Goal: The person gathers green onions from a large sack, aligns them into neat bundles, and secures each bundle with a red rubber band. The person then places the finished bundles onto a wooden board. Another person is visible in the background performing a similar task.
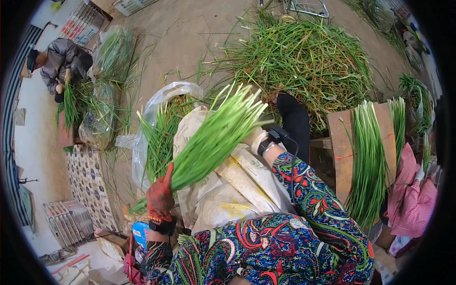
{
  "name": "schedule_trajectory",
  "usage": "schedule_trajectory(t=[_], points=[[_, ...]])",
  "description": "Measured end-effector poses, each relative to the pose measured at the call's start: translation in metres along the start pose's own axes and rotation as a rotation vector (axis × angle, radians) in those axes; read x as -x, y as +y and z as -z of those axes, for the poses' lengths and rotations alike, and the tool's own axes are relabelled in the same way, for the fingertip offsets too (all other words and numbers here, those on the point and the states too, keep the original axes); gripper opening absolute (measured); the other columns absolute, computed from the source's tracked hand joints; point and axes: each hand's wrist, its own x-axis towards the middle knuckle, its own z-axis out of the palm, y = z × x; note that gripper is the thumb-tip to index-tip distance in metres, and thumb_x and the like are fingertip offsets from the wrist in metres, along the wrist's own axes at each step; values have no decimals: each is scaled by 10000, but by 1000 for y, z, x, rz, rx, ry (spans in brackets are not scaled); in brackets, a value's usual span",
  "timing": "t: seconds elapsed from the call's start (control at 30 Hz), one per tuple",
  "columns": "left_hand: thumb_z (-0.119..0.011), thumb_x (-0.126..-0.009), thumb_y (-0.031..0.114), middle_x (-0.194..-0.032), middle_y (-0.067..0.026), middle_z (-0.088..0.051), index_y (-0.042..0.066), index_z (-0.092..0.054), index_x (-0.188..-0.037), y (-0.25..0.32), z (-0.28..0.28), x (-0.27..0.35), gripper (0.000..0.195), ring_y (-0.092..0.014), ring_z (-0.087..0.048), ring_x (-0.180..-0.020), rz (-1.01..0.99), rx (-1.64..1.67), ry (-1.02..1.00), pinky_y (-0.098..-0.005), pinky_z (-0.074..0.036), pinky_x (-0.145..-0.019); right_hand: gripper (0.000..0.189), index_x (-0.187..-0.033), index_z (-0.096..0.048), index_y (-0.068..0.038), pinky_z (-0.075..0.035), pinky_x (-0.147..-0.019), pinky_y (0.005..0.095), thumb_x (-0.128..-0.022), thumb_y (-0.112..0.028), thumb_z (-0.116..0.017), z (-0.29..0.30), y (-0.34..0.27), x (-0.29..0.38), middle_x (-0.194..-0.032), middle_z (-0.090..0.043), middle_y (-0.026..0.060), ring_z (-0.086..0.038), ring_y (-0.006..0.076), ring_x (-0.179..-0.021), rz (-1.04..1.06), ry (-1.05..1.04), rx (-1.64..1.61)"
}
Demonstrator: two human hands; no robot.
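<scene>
A bunch of green chives (213, 142) with pale stem ends slants across my lap, partly blurred. My left hand (161, 197), in a red-orange glove, grips its leafy lower end, with some fingers hidden by the leaves. Close to the pale ends, my right hand (257, 138) in an off-white glove holds the bunch from the right; the leaves cover much of that hand. Under the bunch, a stained whitish cloth (242, 192) covers my lap. Just left of it, a clear plastic bag (140, 156) surrounds more loose chives (156, 142).
A heap of loose chives and trimmings (306, 60) covers the floor ahead. At right, sorted chives (368, 160) lie on a wooden board (340, 142) with red string. A co-worker (67, 57) handles chives at upper left; another person's pink checked sleeve (406, 199) is at far right.
</scene>
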Motion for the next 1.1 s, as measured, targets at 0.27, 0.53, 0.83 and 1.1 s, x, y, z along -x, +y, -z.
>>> schedule_trajectory(t=[0.27,0.53,0.83,1.1], points=[[-658,-707,51,-1181,-173,-607,198,-468,-1414,45,37,10,746,-353,-613,-966,-337,89,-148,-405,-535,-785,464,-1343,-522,-82,-271,-1130,437,-1002,-359,-374,14,15,-4,-1358,-533,111,-460,262,-1248,-82,-24,-237],[-742,-750,527,-1505,-126,-370,61,-239,-1515,17,60,-100,1028,-256,-353,-1387,-180,1459,-375,-398,-291,-1133,488,-1348,-498,-32,-319,-1110,399,-1010,-352,-355,100,19,18,-1326,-558,120,-515,251,-1185,-178,-75,-1041],[-487,-844,726,-1317,-96,-572,21,-486,-1357,43,-4,-93,872,-230,-555,-1173,-301,1298,-919,-365,-411,-1034,518,-1354,-471,25,-372,-1087,356,-1017,-344,-334,160,8,18,-1289,-586,130,-576,239,-1114,1,-307,-2054],[-711,-729,607,-1339,-196,-542,-5,-433,-1396,9,-46,-24,947,-351,-541,-1209,174,1978,-1165,-486,-391,-1071,448,-1293,-520,59,-481,-671,163,-1012,-278,-430,127,112,91,-897,-659,16,-599,84,-778,51,230,-2692]])
